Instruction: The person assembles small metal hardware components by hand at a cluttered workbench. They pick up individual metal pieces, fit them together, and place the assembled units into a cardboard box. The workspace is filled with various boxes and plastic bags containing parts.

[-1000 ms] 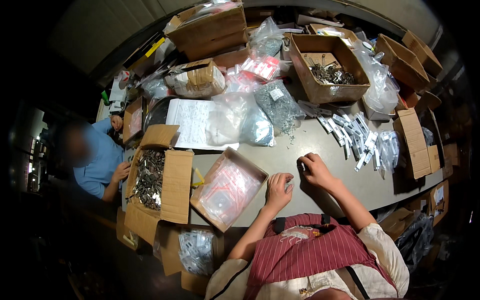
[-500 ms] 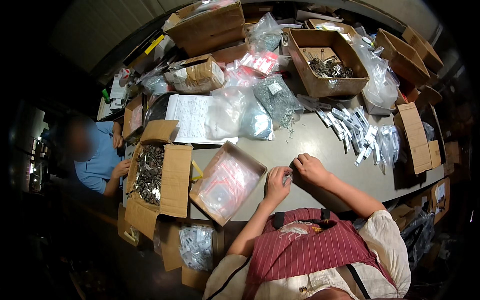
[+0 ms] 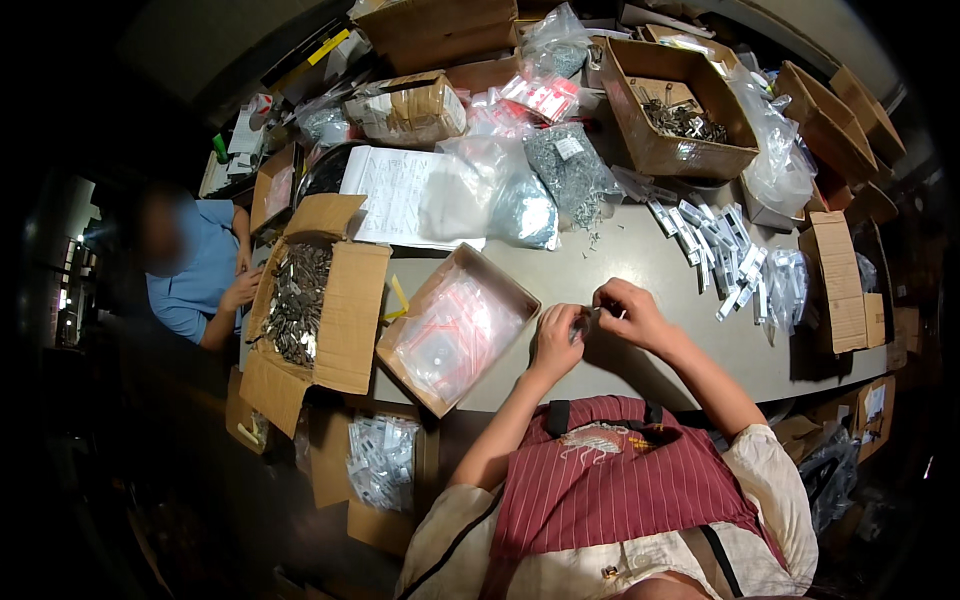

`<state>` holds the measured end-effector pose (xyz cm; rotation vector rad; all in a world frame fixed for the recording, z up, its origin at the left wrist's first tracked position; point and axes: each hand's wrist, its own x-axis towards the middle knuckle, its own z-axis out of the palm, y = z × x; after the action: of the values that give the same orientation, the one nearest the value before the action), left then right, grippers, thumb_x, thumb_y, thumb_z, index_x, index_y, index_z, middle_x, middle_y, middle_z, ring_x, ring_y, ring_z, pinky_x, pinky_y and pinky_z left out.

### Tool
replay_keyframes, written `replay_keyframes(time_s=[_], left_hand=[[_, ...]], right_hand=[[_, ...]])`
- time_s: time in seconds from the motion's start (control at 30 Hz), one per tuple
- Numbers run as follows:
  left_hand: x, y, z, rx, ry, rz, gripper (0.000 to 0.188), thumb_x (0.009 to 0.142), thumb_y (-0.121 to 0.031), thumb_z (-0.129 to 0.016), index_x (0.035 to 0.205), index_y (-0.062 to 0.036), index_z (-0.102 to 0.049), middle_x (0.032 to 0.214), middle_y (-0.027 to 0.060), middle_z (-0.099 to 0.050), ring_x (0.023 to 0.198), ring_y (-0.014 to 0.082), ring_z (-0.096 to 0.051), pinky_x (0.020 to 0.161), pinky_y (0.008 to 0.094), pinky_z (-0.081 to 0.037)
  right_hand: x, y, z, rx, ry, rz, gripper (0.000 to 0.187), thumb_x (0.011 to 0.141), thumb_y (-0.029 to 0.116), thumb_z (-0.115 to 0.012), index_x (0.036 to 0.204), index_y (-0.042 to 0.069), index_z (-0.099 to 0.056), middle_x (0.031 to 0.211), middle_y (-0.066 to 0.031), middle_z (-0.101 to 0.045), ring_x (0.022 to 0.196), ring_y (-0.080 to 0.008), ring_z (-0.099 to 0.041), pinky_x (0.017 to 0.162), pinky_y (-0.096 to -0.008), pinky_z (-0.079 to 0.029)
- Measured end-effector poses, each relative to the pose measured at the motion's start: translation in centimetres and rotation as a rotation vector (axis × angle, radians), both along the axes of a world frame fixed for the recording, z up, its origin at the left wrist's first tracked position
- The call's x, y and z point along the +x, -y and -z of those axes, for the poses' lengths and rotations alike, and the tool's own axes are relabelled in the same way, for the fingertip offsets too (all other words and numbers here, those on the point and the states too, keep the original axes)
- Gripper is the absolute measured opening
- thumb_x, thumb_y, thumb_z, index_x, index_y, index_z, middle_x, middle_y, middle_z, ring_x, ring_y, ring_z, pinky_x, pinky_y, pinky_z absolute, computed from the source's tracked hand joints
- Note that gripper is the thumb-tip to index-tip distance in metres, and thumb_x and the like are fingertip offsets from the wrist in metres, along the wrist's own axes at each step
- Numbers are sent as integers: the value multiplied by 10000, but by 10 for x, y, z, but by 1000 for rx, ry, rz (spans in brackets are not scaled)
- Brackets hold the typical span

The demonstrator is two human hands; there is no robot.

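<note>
Grey and bare in the middle, the table (image 3: 655,235) spreads before a person in a striped red apron (image 3: 610,480), whose two hands meet close together near its front edge. The left hand (image 3: 558,340) is curled, its fingers bent around a small grey piece (image 3: 578,331) that shows at the fingertips; its exact shape is too small to make out. Just beside it, the right hand (image 3: 630,315) is partly closed, thumb and fingers drawn together at the piece, and I cannot tell whether it grips anything of its own. Left of the hands sits a tilted shallow box (image 3: 525,318) holding clear bags (image 3: 450,340) with red edges, and beyond that an open carton (image 3: 352,330) full of dark metal parts (image 3: 297,300). Behind lie written sheets (image 3: 385,190), partly under a clear bag (image 3: 470,200), with a bag of screws (image 3: 570,165) next to it and a few loose screws spilled in front. To the right, silver-white fittings (image 3: 715,250) lie in a loose heap, near a deep box (image 3: 690,158) of metal pieces. At the far left, a co-worker in a blue shirt (image 3: 195,290) rests a hand by the open carton.
</note>
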<state>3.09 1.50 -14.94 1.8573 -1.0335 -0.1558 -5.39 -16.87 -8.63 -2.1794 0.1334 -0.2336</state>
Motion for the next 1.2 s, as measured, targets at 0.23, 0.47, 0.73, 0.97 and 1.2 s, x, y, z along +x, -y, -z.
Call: replay_keyframes(time_s=[0.23,0.47,0.73,0.97,1.2], left_hand=[[0,4,-2,-71,37,-24,301,772,-20,-736,1051,-68,-634,998,115,-662,970,348,-623,886,442,-472],[2,3,-6,-48,-23,-2,296,774,-10,-737,1048,-75,-646,954,85,-674,946,316,-634,876,430,-471],[2,1,-6,6,-63,27,285,823,-67,-725,1096,-76,-644,1056,105,-651,1051,329,-611,956,439,-465],[0,5,1,-60,11,-51,343,755,16,-700,1078,-72,-625,982,122,-655,975,358,-620,894,449,-461],[-2,4,-4,-5,-1,-25,297,793,-20,-720,1070,-79,-632,961,84,-660,953,298,-631,873,427,-468]], right_hand=[[-1,13,19,140,68,64,316,839,9,-651,1149,46,-705,959,-98,-679,802,-190,-692,678,-308,-562],[-5,25,37,-381,-167,186,264,872,182,-722,1071,30,-641,969,-184,-657,857,-387,-676,746,-464,-557],[20,14,58,-621,-183,235,222,844,183,-689,981,23,-617,907,-177,-648,819,-396,-677,714,-464,-565],[-13,-18,-4,-191,119,-72,249,867,109,-703,1110,62,-686,929,-139,-647,799,-356,-658,693,-415,-550],[-32,59,20,-531,25,502,540,827,86,-702,1338,-22,-564,1252,-229,-616,1107,-391,-630,940,-468,-517]])
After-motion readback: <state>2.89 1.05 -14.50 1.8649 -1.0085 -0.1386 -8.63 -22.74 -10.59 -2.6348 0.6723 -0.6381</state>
